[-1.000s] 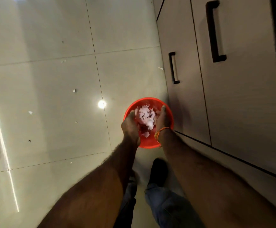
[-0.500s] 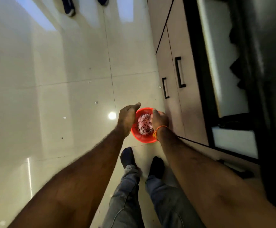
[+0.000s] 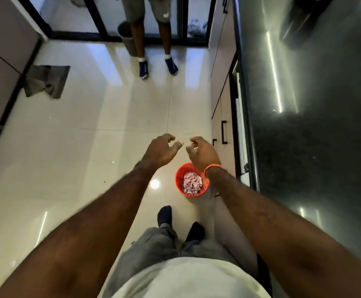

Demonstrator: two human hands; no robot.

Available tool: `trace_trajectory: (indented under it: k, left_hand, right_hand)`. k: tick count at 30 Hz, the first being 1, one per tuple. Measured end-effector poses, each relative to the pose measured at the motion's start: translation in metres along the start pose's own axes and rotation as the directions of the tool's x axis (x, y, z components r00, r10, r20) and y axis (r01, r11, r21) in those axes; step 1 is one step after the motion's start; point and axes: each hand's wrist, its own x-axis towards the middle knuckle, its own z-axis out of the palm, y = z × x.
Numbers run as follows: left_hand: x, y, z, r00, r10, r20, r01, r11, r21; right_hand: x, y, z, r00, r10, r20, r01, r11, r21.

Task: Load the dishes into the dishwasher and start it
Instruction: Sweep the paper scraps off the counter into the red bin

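Dishes were nowhere in the head view, nor could I pick out the dishwasher. My left hand [image 3: 161, 150] and right hand [image 3: 202, 152] hung loosely curled, holding nothing, above the floor [image 3: 89, 147]. Below them the tub [image 3: 180, 177] of scraps stood beside the cabinets [image 3: 220, 117], probably kept clear of the walkway.

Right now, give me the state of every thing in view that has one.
red bucket: upright on the floor, filled with pale scraps, not held
left hand: empty, fingers loosely curled
right hand: empty, fingers loosely curled
grey bin: upright
grey cloth: crumpled on the floor
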Motion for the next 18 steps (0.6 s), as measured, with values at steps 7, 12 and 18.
trace_trajectory:
  k: [7, 12, 18]
  left_hand:
    - [-0.027, 0.036, -0.008, 0.973, 0.224, -0.05, -0.215, 0.966, 0.143]
    - [-0.034, 0.075, 0.002, 0.9, 0.431, 0.067, -0.435, 0.874, 0.217]
    - [-0.059, 0.111, 0.03, 0.76, 0.618, 0.199, -0.649, 0.735, 0.198]
  right_hand:
    - [-0.048, -0.006, -0.06, 0.952, -0.278, -0.126, 0.211, 0.899, -0.385]
    - [-0.091, 0.018, -0.085, 0.913, -0.212, -0.349, 0.065, 0.919, -0.39]
    - [-0.148, 0.059, -0.091, 0.813, -0.007, -0.582, -0.18, 0.948, -0.262]
